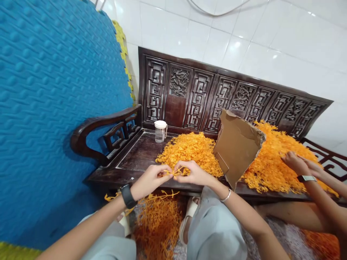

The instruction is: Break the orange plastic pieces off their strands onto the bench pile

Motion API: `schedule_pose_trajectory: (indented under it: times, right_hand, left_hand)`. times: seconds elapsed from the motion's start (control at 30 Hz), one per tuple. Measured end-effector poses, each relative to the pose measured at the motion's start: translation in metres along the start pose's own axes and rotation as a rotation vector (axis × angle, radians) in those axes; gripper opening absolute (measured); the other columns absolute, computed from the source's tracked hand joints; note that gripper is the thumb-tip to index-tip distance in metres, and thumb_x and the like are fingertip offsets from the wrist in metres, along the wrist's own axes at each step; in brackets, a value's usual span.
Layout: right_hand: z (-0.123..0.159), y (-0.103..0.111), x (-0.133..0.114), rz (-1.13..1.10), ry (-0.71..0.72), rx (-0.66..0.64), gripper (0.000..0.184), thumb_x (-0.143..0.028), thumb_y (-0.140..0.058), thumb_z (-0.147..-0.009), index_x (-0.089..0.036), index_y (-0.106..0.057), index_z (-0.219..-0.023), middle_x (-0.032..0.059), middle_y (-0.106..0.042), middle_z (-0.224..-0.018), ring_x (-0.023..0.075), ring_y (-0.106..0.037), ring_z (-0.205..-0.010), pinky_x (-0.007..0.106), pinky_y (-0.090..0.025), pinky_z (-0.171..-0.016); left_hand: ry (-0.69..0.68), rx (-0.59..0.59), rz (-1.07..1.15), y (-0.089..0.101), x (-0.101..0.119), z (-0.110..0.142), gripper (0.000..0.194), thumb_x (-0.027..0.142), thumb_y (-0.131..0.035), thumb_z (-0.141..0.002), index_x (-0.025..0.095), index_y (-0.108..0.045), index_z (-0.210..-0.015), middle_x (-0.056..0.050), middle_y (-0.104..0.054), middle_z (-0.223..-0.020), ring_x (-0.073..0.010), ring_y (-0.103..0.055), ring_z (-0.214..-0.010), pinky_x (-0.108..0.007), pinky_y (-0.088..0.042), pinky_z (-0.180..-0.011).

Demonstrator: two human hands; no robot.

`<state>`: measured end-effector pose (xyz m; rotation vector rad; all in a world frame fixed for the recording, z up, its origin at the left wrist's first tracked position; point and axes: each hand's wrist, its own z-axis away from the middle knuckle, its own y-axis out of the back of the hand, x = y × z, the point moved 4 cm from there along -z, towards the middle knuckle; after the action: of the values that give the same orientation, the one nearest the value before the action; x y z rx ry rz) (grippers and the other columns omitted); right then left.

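Note:
My left hand [158, 177] and my right hand [192, 172] meet in front of the bench edge. Fingers of both are pinched on a small branched orange plastic piece [177, 172], stretched between them. Just beyond lies a heap of small orange pieces [193, 148] on the dark wooden bench seat [138, 151]. Below, between my knees, is a mass of orange stringy strands [158, 220]. A longer orange strand [162, 196] lies across its top, close under my hands. What holds this mass is hidden.
A cardboard sheet [235, 144] stands upright, dividing my heap from a larger orange heap [282, 159]. Another person's hands [296, 162] work at that heap. A lidded clear cup [160, 131] stands near the bench's carved armrest [108, 133]. Blue foam mats [54, 108] rise at left.

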<state>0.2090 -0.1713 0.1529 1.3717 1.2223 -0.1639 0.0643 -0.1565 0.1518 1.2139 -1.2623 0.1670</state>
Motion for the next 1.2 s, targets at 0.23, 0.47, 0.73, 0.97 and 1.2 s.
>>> schedule_pose_trajectory:
  times: [0.23, 0.47, 0.73, 0.97, 1.2]
  right_hand:
    - [-0.005, -0.009, 0.011, 0.106, 0.019, -0.101, 0.032, -0.043, -0.060, -0.072, -0.011, -0.059, -0.075, 0.0004, -0.058, -0.068, 0.0092, -0.050, -0.061, 0.019, -0.039, -0.058]
    - [-0.008, -0.007, 0.012, -0.174, -0.050, -0.350, 0.025, -0.037, -0.053, -0.079, -0.012, -0.056, -0.076, 0.0003, -0.060, -0.069, 0.0092, -0.055, -0.063, 0.022, -0.044, -0.063]
    - [-0.002, -0.011, 0.001, -0.474, -0.076, -0.476, 0.020, -0.033, -0.051, -0.081, -0.013, -0.054, -0.082, 0.0033, -0.063, -0.077, 0.0114, -0.059, -0.076, 0.028, -0.044, -0.079]
    - [0.001, -0.011, -0.008, -0.724, -0.094, -0.444, 0.022, -0.032, -0.059, -0.076, -0.014, -0.049, -0.069, 0.0037, -0.064, -0.076, 0.0138, -0.062, -0.075, 0.030, -0.045, -0.075]
    - [-0.003, -0.009, -0.001, -0.805, -0.080, -0.385, 0.020, -0.029, -0.064, -0.072, -0.012, -0.054, -0.070, 0.0037, -0.064, -0.070, 0.0136, -0.061, -0.065, 0.027, -0.046, -0.063]
  left_hand:
    - [0.028, -0.050, -0.030, -0.010, -0.006, 0.000, 0.018, 0.023, -0.049, -0.072, 0.013, -0.063, -0.066, 0.002, -0.054, -0.056, -0.0116, -0.043, -0.053, -0.021, -0.029, -0.051]
    - [0.002, -0.079, 0.117, -0.009, -0.007, -0.005, 0.025, 0.034, -0.052, -0.075, 0.014, -0.065, -0.068, -0.001, -0.063, -0.063, -0.0136, -0.051, -0.058, -0.021, -0.035, -0.052]
    - [0.035, -0.208, 0.372, -0.010, 0.004, 0.004, 0.025, 0.037, -0.056, -0.074, 0.013, -0.060, -0.072, -0.002, -0.065, -0.064, -0.0109, -0.049, -0.053, -0.021, -0.032, -0.048]
    - [0.079, -0.289, 0.620, -0.010, 0.017, 0.009, 0.024, 0.037, -0.060, -0.072, 0.014, -0.057, -0.070, -0.004, -0.066, -0.065, -0.0104, -0.050, -0.052, -0.021, -0.024, -0.043]
    - [0.104, -0.252, 0.798, -0.013, 0.019, 0.008, 0.016, 0.029, -0.060, -0.071, 0.014, -0.056, -0.067, -0.004, -0.067, -0.063, -0.0047, -0.036, -0.040, -0.023, -0.012, -0.040]
